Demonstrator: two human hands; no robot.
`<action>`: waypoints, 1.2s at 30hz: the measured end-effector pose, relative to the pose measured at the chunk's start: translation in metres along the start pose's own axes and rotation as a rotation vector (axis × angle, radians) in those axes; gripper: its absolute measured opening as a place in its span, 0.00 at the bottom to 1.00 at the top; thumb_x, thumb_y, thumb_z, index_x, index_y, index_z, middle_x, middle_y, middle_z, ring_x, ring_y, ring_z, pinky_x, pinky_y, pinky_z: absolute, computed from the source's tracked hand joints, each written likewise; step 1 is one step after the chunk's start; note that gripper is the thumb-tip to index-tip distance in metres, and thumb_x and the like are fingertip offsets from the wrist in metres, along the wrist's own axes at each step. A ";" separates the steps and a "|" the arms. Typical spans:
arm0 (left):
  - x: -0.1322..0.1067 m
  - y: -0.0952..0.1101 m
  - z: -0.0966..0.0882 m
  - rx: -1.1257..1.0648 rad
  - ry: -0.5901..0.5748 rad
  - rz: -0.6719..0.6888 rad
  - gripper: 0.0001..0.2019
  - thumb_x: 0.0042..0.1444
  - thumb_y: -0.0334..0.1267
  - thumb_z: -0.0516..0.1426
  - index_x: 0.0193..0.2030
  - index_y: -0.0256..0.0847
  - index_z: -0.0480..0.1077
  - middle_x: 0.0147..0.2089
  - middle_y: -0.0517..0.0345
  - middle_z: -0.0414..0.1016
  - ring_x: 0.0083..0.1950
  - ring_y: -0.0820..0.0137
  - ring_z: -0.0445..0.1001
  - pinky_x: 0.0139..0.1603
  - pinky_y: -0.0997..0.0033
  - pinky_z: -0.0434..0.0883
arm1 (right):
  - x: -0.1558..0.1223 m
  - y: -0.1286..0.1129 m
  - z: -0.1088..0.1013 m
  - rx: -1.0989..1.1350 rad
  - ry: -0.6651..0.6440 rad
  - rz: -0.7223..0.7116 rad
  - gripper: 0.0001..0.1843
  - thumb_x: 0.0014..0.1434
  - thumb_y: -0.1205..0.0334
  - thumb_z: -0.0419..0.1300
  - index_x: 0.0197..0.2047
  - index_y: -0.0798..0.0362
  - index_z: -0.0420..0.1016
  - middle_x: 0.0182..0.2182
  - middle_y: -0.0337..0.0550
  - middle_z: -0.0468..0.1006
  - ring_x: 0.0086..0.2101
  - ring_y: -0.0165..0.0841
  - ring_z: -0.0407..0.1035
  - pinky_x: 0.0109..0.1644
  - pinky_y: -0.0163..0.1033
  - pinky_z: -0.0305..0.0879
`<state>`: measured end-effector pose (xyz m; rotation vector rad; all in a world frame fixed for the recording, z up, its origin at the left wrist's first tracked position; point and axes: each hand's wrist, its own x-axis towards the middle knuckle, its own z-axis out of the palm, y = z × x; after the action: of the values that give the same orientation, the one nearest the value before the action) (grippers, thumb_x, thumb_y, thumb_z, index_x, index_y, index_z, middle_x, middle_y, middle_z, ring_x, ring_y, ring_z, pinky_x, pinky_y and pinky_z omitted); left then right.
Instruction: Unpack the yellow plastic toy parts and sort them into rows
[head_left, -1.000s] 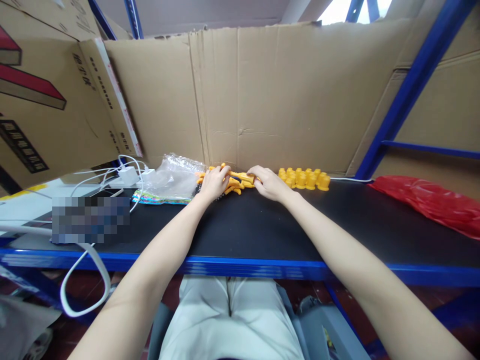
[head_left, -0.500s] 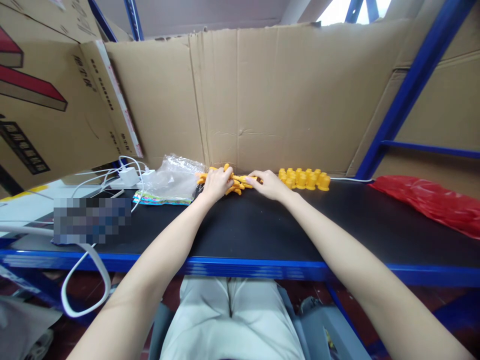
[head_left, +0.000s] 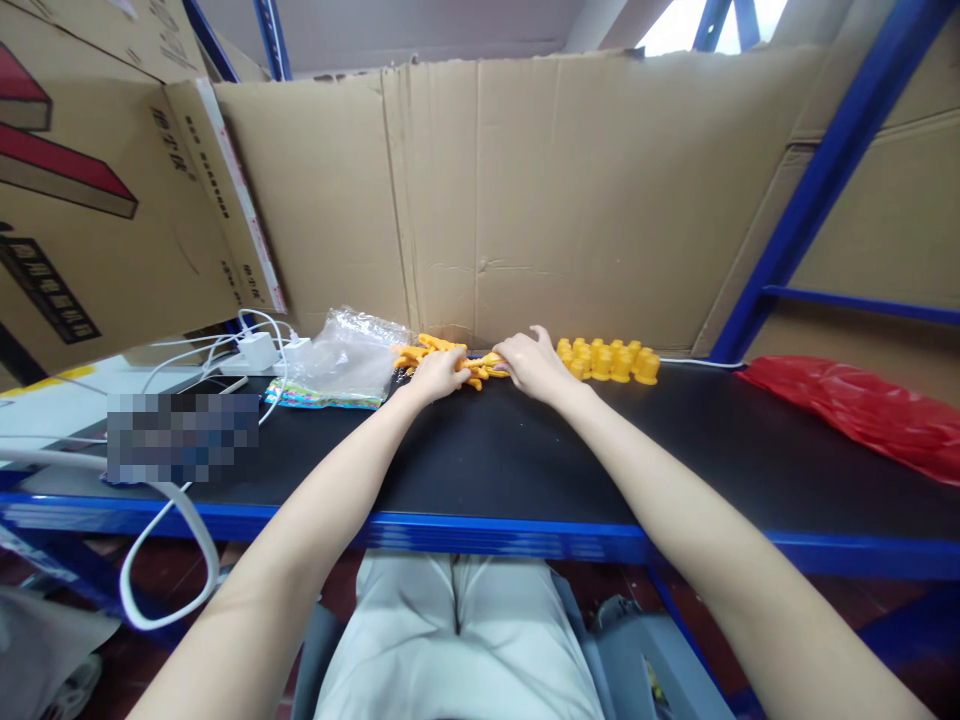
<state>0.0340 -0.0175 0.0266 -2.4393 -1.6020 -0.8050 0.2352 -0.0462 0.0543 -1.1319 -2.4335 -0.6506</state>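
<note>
A small heap of orange plastic parts (head_left: 420, 350) lies on the black bench top (head_left: 525, 450) against the cardboard back wall. My left hand (head_left: 439, 373) rests on the heap with fingers curled around some of the orange parts. My right hand (head_left: 534, 364) is just to the right of it, fingers closed on an orange piece between the two hands. A row of yellow-orange plastic caps (head_left: 609, 358) stands side by side immediately right of my right hand.
A crumpled clear plastic bag (head_left: 346, 355) over a colourful packet lies left of the heap. White chargers and cables (head_left: 251, 350) sit further left. A red plastic bag (head_left: 862, 405) lies at the right. Cardboard sheets (head_left: 562, 190) and blue shelf posts (head_left: 817, 175) surround the bench.
My left hand has slid a little toward me off the top of the heap. My right hand has drawn in and lifted slightly, its fingers curling more over the piece.
</note>
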 end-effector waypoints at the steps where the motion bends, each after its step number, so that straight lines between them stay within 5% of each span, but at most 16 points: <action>1: 0.001 -0.002 0.000 -0.042 -0.018 -0.015 0.07 0.52 0.38 0.55 0.38 0.41 0.70 0.34 0.55 0.76 0.38 0.63 0.74 0.38 0.66 0.67 | 0.001 -0.001 -0.001 -0.022 0.012 -0.022 0.13 0.65 0.65 0.47 0.43 0.57 0.72 0.39 0.51 0.76 0.43 0.39 0.65 0.59 0.52 0.40; 9: -0.001 0.013 -0.016 -0.490 -0.358 -0.072 0.10 0.52 0.40 0.52 0.27 0.38 0.70 0.22 0.62 0.69 0.24 0.75 0.65 0.25 0.76 0.59 | -0.001 0.014 0.006 -0.156 0.136 -0.100 0.12 0.63 0.72 0.47 0.40 0.56 0.71 0.36 0.48 0.75 0.41 0.38 0.64 0.56 0.48 0.45; 15: -0.005 0.012 -0.011 -0.324 -0.129 -0.109 0.05 0.48 0.38 0.55 0.27 0.39 0.68 0.21 0.63 0.68 0.27 0.72 0.68 0.29 0.74 0.61 | -0.006 0.009 0.011 -0.103 0.071 -0.129 0.14 0.65 0.58 0.50 0.44 0.57 0.72 0.37 0.49 0.76 0.41 0.39 0.64 0.57 0.51 0.44; 20: -0.004 0.008 -0.006 -0.360 -0.121 -0.128 0.04 0.47 0.37 0.55 0.26 0.40 0.66 0.21 0.64 0.68 0.27 0.73 0.68 0.31 0.74 0.62 | -0.002 0.000 0.006 -0.114 0.007 -0.077 0.15 0.66 0.60 0.48 0.43 0.58 0.73 0.37 0.51 0.76 0.41 0.39 0.64 0.56 0.51 0.45; 28: -0.002 -0.002 -0.016 -0.714 -0.424 -0.203 0.09 0.46 0.36 0.56 0.21 0.40 0.58 0.17 0.67 0.56 0.17 0.81 0.52 0.20 0.75 0.49 | 0.003 0.000 0.003 -0.110 0.137 -0.148 0.11 0.65 0.64 0.49 0.40 0.56 0.73 0.35 0.48 0.75 0.40 0.37 0.63 0.59 0.53 0.41; 36: -0.003 -0.003 -0.026 -0.915 -0.483 -0.274 0.08 0.49 0.35 0.57 0.23 0.39 0.61 0.16 0.69 0.51 0.15 0.83 0.46 0.19 0.77 0.44 | 0.005 -0.002 0.001 -0.170 0.270 -0.195 0.12 0.65 0.67 0.47 0.42 0.54 0.72 0.38 0.46 0.76 0.42 0.36 0.64 0.61 0.52 0.40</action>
<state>0.0213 -0.0285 0.0463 -3.2647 -2.1023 -1.2938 0.2310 -0.0438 0.0557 -0.8097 -2.3046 -1.0168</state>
